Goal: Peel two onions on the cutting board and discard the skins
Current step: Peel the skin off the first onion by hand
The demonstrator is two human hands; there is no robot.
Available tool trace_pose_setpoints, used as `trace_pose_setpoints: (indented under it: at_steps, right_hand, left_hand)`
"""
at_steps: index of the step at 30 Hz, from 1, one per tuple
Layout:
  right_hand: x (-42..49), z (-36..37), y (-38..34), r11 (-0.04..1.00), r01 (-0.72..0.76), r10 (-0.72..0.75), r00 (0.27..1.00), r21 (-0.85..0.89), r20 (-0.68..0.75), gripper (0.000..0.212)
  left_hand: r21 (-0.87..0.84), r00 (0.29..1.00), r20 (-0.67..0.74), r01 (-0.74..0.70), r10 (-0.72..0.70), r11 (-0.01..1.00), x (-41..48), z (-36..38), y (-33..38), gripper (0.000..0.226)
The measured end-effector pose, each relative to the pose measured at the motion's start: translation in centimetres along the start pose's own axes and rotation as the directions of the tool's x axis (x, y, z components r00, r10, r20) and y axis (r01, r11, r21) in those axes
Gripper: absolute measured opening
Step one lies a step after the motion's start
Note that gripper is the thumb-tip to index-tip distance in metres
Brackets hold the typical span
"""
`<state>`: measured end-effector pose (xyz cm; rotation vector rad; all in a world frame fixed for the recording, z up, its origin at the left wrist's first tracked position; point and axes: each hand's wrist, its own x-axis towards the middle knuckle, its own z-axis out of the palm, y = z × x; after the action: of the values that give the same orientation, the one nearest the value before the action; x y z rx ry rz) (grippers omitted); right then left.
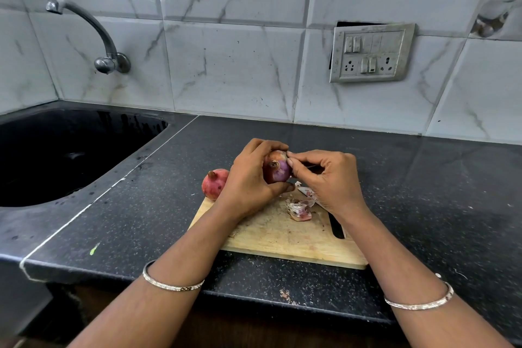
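Note:
My left hand (248,178) grips a partly peeled purple onion (278,171) above the far end of the wooden cutting board (282,237). My right hand (330,178) pinches a strip of skin at the onion's top right. A second onion (213,183), still in its red skin, sits at the board's far left corner. Torn skins and a cut end (299,207) lie on the board under my hands. A knife (336,227) lies on the board's right side, its blade mostly hidden by my right hand.
A black sink (70,155) with a wall tap (93,34) lies to the left in the dark granite counter (423,192). A switch panel (371,52) hangs on the tiled wall. A skin scrap (285,295) lies near the counter's front edge.

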<state>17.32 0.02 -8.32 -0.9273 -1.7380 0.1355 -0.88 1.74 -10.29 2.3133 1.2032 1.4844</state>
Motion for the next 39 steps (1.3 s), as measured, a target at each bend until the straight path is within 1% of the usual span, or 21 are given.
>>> trace_pose_setpoints:
  at_steps: [7,10,15,18,21,25,31,33,35,39]
  right_hand:
    - [-0.17,0.28,-0.05,0.996,0.023,-0.024,1.0,-0.087,-0.005,0.008]
    - [0.03,0.23,0.15,0.994,0.003,-0.005,1.0,-0.11,-0.022,0.008]
    - [0.08,0.25,0.02,0.996,-0.072,0.07,0.997,-0.056,-0.036,0.011]
    - [0.07,0.17,-0.24,0.992,-0.127,0.126,0.991,-0.017,-0.04,0.009]
    - [0.0,0.08,-0.57,0.992,-0.128,0.128,0.992,0.019,-0.018,0.004]
    - [0.01,0.11,-0.68,0.996,-0.09,0.09,0.996,-0.001,-0.007,0.005]
    - [-0.05,0.15,-0.74,0.993,0.034,-0.037,0.999,-0.113,-0.027,0.002]
    - [-0.09,0.19,-0.69,0.984,0.065,-0.071,0.997,-0.164,-0.027,0.005]
    - [-0.11,0.25,-0.55,0.978,0.076,-0.085,0.996,-0.196,-0.038,0.004]
    - [-0.11,0.3,-0.35,0.98,0.053,-0.064,0.996,-0.193,-0.053,0.002]
  left_hand:
    - [0.007,1.0,0.023,0.0,0.0,1.0,-0.04,0.11,0.08,0.07]
    - [0.006,0.999,0.039,-0.019,0.019,1.0,-0.06,0.16,0.14,0.071]
    - [-0.035,1.0,0.007,-0.011,0.011,0.999,0.01,0.07,0.29,0.07]
    - [-0.043,1.0,-0.004,-0.001,0.001,0.999,-0.04,-0.01,0.36,0.069]
    - [-0.042,1.0,-0.017,0.002,-0.003,0.999,-0.08,-0.07,0.41,0.068]
    - [-0.033,1.0,-0.02,0.0,0.0,0.999,-0.05,-0.06,0.43,0.068]
    - [-0.019,1.0,-0.013,0.002,-0.002,1.0,-0.04,-0.02,0.28,0.068]
    - [-0.015,1.0,-0.004,-0.001,0.001,1.0,-0.05,0.06,0.27,0.066]
    - [-0.014,1.0,0.003,-0.008,0.008,1.0,-0.05,0.13,0.33,0.064]
    - [-0.023,0.999,0.018,-0.029,0.03,0.999,0.02,0.11,0.43,0.065]
